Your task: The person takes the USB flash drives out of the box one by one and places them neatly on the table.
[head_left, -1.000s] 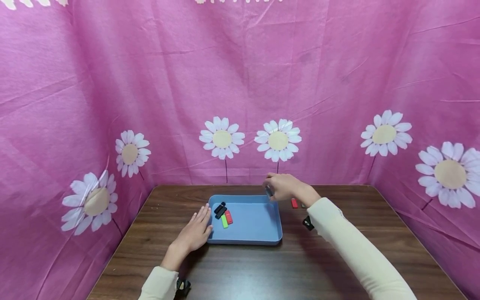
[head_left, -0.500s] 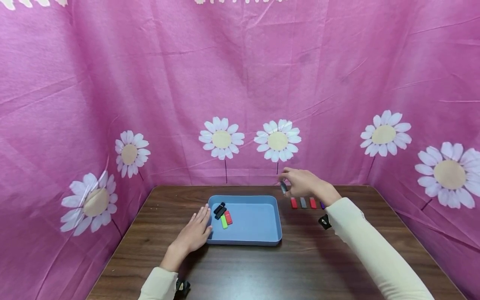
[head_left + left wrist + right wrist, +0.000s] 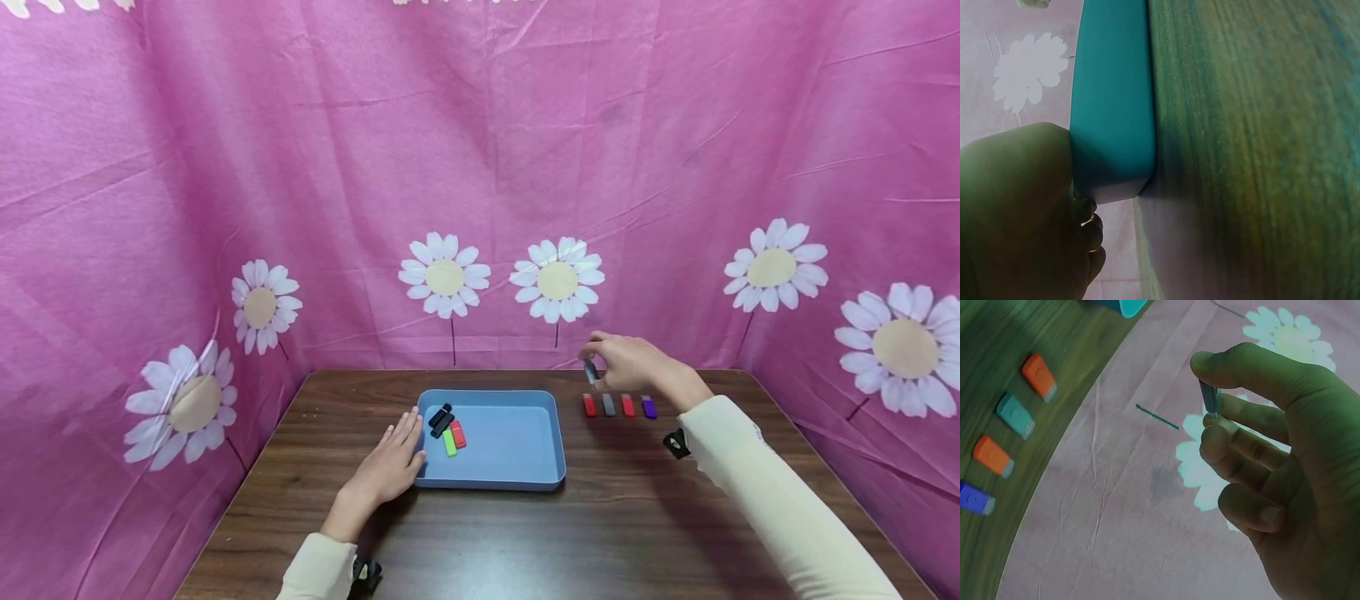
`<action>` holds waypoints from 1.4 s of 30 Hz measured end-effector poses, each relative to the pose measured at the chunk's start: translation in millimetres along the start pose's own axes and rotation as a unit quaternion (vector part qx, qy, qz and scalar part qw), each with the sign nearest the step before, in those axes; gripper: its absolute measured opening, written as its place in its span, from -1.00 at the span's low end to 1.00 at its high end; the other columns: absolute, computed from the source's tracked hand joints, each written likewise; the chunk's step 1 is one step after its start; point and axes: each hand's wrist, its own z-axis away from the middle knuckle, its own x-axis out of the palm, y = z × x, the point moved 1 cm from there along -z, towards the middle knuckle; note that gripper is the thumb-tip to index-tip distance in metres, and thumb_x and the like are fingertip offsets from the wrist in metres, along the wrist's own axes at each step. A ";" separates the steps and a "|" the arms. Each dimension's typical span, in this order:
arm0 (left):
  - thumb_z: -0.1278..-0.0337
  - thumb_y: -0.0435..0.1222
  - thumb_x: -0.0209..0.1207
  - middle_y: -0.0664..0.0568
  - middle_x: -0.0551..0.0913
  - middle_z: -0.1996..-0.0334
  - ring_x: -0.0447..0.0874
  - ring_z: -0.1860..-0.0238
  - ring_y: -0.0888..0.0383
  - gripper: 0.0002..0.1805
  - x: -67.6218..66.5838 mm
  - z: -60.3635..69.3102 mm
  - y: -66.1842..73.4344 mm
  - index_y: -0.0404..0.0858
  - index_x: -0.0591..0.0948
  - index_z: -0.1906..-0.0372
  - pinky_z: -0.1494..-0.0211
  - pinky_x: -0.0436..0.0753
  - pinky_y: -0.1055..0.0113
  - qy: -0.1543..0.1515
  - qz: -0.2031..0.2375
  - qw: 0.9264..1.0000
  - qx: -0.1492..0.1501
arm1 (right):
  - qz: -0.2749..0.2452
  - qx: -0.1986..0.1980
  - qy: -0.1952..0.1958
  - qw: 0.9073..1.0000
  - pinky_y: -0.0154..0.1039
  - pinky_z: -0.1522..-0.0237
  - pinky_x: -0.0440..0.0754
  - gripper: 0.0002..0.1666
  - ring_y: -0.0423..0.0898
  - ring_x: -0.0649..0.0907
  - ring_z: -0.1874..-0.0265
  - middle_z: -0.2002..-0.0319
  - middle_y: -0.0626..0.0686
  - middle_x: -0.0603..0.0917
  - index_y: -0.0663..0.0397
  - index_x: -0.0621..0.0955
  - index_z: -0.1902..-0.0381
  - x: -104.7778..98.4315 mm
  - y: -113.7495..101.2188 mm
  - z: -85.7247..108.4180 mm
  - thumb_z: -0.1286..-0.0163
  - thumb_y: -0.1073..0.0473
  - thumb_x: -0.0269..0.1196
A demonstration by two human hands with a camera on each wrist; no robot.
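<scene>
My right hand (image 3: pixel 630 364) is raised over the back right of the table and pinches a grey USB flash drive (image 3: pixel 591 372) between thumb and fingers. In the right wrist view the grey flash drive (image 3: pixel 1209 399) has a pale, clear-looking end. Below the hand lies a row of flash drives: a red one (image 3: pixel 589 406), a grey one (image 3: pixel 608 406), another red one (image 3: pixel 627 406) and a purple one (image 3: pixel 649 407). My left hand (image 3: pixel 390 458) rests against the left side of the blue tray (image 3: pixel 517 486), its fingers straight along the rim.
Inside the tray, at its left, lie black flash drives (image 3: pixel 441 421), a red one (image 3: pixel 457 434) and a green one (image 3: pixel 449 442). The brown wooden table (image 3: pixel 480 542) ends at a pink curtain (image 3: pixel 495 167) printed with white daisies.
My right hand has moved right, from the tray's back right corner to above the row, with the grey flash drive still pinched. The row has come into view. My left hand stays put.
</scene>
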 end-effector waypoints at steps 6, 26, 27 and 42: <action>-0.67 -0.20 0.01 -0.29 0.06 -0.72 0.02 -0.73 -0.26 -0.31 -1.2 0.4 1.0 -0.47 0.17 -0.65 -0.75 0.11 -0.20 0.001 -0.001 1.000 0.000 | 0.011 0.001 0.010 1.000 -0.09 0.23 0.62 -0.35 -0.14 0.58 0.33 -0.02 0.00 0.65 -0.02 0.73 -0.21 -4.4 12.1 6.4 -0.13 0.06 0.60; -0.68 -0.21 0.01 -0.29 0.06 -0.72 0.01 -0.73 -0.25 -0.32 -3.0 2.8 2.9 -0.48 0.17 -0.65 -0.75 0.10 -0.20 -0.003 0.005 1.000 -0.004 | 0.021 0.013 0.025 0.999 0.13 0.16 0.73 -0.41 -0.05 0.69 0.21 0.00 0.03 0.68 0.04 0.75 -0.11 -7.7 47.1 30.8 -0.07 0.10 0.58; -0.68 -0.21 0.01 -0.29 0.06 -0.72 0.02 -0.73 -0.25 -0.32 -2.7 2.6 2.7 -0.48 0.17 -0.65 -0.75 0.10 -0.20 -0.003 0.005 1.000 -0.004 | 0.023 0.016 0.026 0.999 0.13 0.15 0.73 -0.41 -0.06 0.68 0.22 0.00 0.02 0.68 0.03 0.75 -0.11 -7.7 48.3 32.0 -0.07 0.10 0.58; -0.68 -0.20 0.00 -0.27 0.04 -0.73 0.00 -0.73 -0.25 -0.31 -0.2 1.0 -0.2 -0.46 0.16 -0.66 -0.76 0.09 -0.19 -0.004 0.003 1.000 -0.003 | 0.011 0.035 0.040 0.999 0.23 0.05 0.73 -0.36 0.01 0.68 0.20 -0.03 0.14 0.69 0.19 0.73 -0.10 -9.1 74.2 54.1 -0.03 0.12 0.59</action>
